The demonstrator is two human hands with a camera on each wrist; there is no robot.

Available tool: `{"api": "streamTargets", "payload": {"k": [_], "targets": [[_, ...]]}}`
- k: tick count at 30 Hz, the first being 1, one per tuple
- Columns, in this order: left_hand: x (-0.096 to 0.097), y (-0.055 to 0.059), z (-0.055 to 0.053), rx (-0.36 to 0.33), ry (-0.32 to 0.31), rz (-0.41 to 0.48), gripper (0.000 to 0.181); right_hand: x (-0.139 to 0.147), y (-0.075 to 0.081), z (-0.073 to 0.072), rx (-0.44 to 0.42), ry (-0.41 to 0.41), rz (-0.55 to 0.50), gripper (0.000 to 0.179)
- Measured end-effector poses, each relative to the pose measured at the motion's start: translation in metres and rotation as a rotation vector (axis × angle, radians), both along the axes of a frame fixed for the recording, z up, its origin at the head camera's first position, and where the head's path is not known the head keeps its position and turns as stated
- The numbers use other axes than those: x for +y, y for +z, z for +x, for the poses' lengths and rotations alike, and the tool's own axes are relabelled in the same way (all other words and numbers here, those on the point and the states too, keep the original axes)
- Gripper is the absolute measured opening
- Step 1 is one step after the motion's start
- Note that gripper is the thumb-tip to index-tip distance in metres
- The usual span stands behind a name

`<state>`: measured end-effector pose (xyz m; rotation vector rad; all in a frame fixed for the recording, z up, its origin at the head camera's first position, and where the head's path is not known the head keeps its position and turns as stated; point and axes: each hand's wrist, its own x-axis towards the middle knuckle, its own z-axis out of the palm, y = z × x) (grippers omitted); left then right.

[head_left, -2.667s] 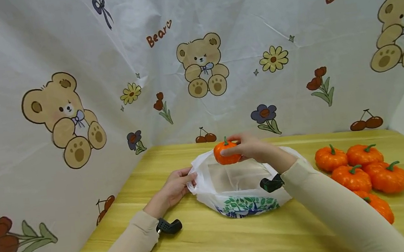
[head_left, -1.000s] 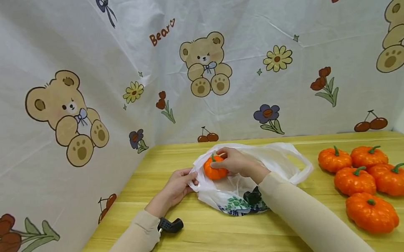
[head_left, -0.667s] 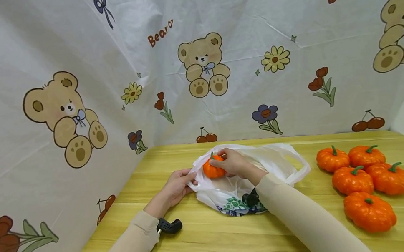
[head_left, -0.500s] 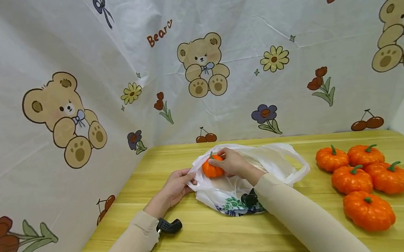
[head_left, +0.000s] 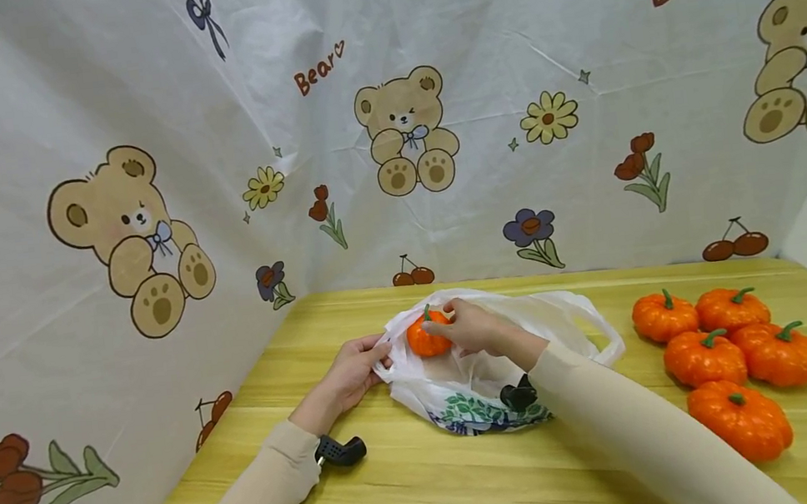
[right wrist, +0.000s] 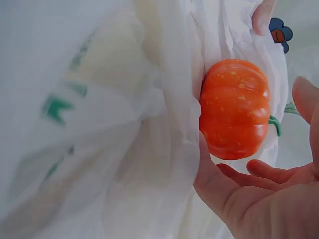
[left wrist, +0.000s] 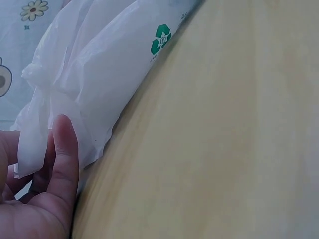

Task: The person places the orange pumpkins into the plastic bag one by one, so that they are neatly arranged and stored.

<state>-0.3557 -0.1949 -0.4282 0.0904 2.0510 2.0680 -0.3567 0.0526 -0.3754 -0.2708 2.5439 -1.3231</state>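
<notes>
A small orange pumpkin [head_left: 426,336] with a green stem sits inside the mouth of a white plastic bag [head_left: 412,385], towards its left side. My left hand [head_left: 347,377] grips the bag's left handle; in the left wrist view, a strip of white plastic [left wrist: 34,144] passes between the fingers. Just right of the pumpkin is my right hand [head_left: 477,329], its fingers spread and loosened. The right wrist view has the pumpkin [right wrist: 234,109] resting against the plastic, with one fingertip at its lower edge and the other fingers apart from it.
Several more orange pumpkins [head_left: 704,360] stand grouped on the wooden table [head_left: 418,494] at the right. Black wrist cameras [head_left: 341,451] stick out from both sleeves. A bear-printed sheet [head_left: 468,42] hangs behind and to the left of the table.
My right hand has lowered the pumpkin from above the bag into its mouth, towards the left. Since half a second ago its fingers have let go and drawn slightly right. The left hand stays put.
</notes>
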Motion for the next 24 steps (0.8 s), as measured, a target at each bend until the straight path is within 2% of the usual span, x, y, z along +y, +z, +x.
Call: {"api": "streamTargets", "payload": {"k": [4, 11, 17, 24], "targets": [[0.000, 0.001, 0.000, 0.008, 0.002, -0.017, 0.037, 0.010, 0.005, 0.007, 0.014, 0.024, 0.017, 0.074], [0.000, 0.001, 0.002, 0.001, 0.011, -0.018, 0.039, 0.030, 0.018, 0.019, -0.003, 0.100, -0.022, 0.074], [0.000, 0.002, 0.002, 0.002, 0.009, 0.001, 0.038, 0.044, 0.032, 0.033, 0.015, 0.162, -0.013, 0.074], [0.002, 0.003, 0.000, 0.008, 0.001, -0.006, 0.040, 0.056, 0.041, 0.052, 0.050, 0.216, -0.015, 0.067]]}}
